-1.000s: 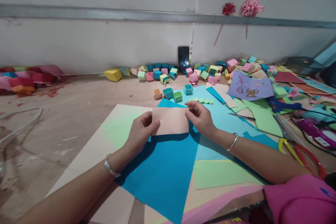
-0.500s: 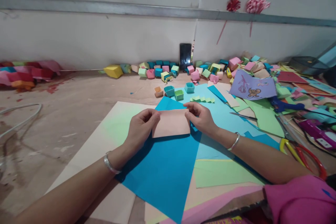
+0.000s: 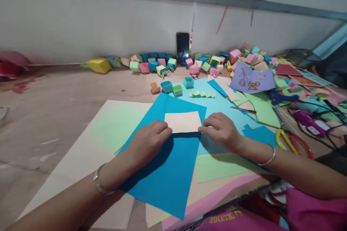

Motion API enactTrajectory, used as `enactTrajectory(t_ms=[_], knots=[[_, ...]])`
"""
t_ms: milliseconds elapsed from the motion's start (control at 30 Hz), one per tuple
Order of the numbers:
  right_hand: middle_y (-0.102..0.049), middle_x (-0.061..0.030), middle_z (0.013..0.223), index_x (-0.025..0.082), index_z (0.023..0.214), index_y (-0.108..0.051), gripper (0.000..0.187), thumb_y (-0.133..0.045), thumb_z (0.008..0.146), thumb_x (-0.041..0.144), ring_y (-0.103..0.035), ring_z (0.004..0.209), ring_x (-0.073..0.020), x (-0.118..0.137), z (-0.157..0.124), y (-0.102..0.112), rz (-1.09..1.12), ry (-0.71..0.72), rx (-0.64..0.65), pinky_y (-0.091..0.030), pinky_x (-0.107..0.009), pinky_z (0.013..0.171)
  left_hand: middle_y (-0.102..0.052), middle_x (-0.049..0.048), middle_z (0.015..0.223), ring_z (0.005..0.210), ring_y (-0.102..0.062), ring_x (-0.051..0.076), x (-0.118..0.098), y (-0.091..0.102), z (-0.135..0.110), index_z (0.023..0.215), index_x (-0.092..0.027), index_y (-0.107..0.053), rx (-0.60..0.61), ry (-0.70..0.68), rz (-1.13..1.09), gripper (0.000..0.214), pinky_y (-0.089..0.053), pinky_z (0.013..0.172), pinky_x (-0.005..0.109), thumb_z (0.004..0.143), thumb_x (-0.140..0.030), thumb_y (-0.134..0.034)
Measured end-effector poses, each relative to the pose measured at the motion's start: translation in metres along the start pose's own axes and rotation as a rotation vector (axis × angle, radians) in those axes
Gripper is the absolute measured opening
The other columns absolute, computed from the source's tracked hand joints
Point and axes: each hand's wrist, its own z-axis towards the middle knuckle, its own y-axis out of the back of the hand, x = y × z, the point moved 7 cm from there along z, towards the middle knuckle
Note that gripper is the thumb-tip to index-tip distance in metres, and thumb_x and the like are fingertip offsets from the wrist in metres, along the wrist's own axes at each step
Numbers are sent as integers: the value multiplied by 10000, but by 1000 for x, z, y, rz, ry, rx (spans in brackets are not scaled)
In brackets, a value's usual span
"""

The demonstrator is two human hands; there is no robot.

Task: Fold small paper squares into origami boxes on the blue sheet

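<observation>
A small pale peach paper rectangle (image 3: 183, 122) is held over a large blue sheet (image 3: 159, 173). My left hand (image 3: 149, 139) pinches its left edge near the lower corner. At the lower right corner, the thumb and fingers of my right hand (image 3: 221, 130) close on the paper. Behind it stand small folded paper boxes: an orange one (image 3: 155, 87), a teal one (image 3: 166, 86), a green one (image 3: 177, 90) and a turquoise one (image 3: 188, 82). A zigzag-folded green strip (image 3: 202, 95) lies beside them.
Many folded paper boxes line the wall, where a phone (image 3: 183, 48) leans upright. To the right lie scissors (image 3: 294, 142), a craft knife (image 3: 244, 109), a blue glue gun (image 3: 283, 97), a purple power strip (image 3: 311, 122) and a purple drawing (image 3: 253, 78). A cream sheet (image 3: 81, 158) lies left.
Both hands have shifted from the peach paper's upper part to its lower corners, and the paper now lies flatter. The camera view has tilted down and turned slightly right.
</observation>
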Motion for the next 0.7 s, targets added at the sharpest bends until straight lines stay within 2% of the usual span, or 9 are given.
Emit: enactTrajectory(t_ms=[100,333,500,700], knots=[[-654,-47,800,188,827,-672,201,-519,903,83,-507,759,-160,0,-16,-13,27,-15,119,-322,-306,645,-659,86,842,765,-581,201,-7,-13,-1,819,-161,-640,156,-42,-10,285,-450,648,299,888,-56,-385],[-626,-59,769,155,772,-668,259,-460,921,118,-446,708,-160,1,-11,-25,71,-51,382,-238,-303,605,-630,98,888,810,-564,214,-6,-21,-3,878,-152,-642,241,9,-94,232,-450,685,326,932,-129,-418],[-574,-58,693,146,690,-616,328,-398,929,90,-377,650,-156,4,-10,-27,3,-38,409,-191,-313,588,-612,104,897,820,-547,223,-4,-28,-2,879,-150,-630,278,45,-114,251,-436,702,343,951,-157,-389],[-549,-43,708,148,750,-576,194,-440,887,130,-397,657,-144,-8,-9,-38,235,-203,489,-241,-285,587,-601,88,917,806,-555,206,5,-37,-1,913,-154,-603,317,212,-238,270,-411,674,314,978,-227,-352]])
